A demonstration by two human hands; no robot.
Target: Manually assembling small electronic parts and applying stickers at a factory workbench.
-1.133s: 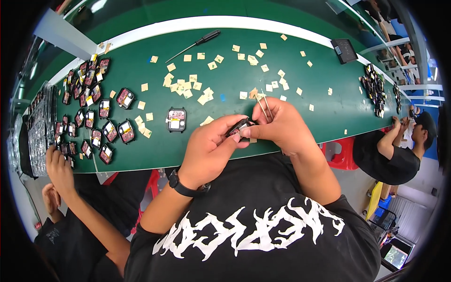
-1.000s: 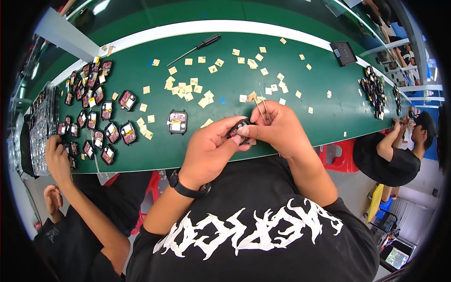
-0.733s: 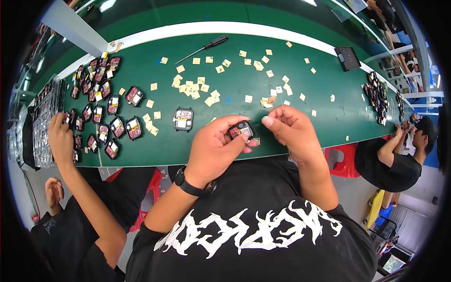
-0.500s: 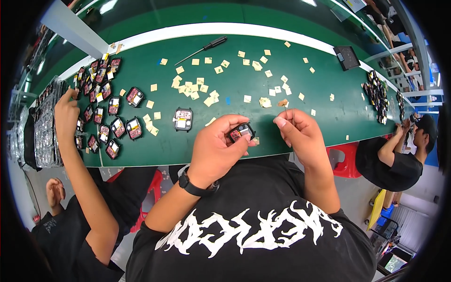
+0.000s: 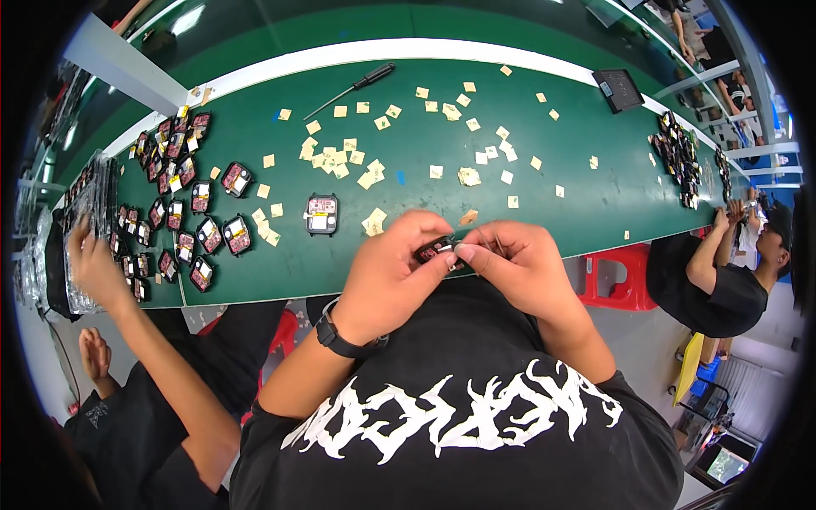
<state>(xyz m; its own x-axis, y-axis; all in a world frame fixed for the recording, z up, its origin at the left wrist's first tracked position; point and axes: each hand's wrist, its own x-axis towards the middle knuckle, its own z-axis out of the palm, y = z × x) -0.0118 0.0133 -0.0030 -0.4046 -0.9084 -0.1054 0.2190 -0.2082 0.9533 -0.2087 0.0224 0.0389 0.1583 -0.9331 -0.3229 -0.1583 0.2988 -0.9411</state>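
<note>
My left hand [image 5: 395, 268] is closed around a small black watch-shaped case [image 5: 435, 249] with a red circuit board inside. Over its right edge, my right hand [image 5: 514, 259] pinches a thin metal tool [image 5: 503, 252], whose full shape is hidden by the fingers. Just beyond the right fingertips shows a small brown piece [image 5: 467, 218]; I cannot tell what supports it. Another open case [image 5: 321, 214] with red board and white part lies on the green table [image 5: 578, 223], left of my hands. Small cream square stickers [image 5: 342, 159] are scattered beyond them.
A black-handled screwdriver [image 5: 361, 85] lies at the back. Many similar cases [image 5: 201, 197] cover the left side, where a co-worker's hand [image 5: 100, 268] reaches. More dark parts [image 5: 677, 161] and a black tray [image 5: 618, 91] are at right, near another person. A red stool [image 5: 618, 276] stands below.
My right hand has moved left to meet the case in my left hand. The brown piece has shifted left and nearer too. The co-worker's reaching hand has moved down and left.
</note>
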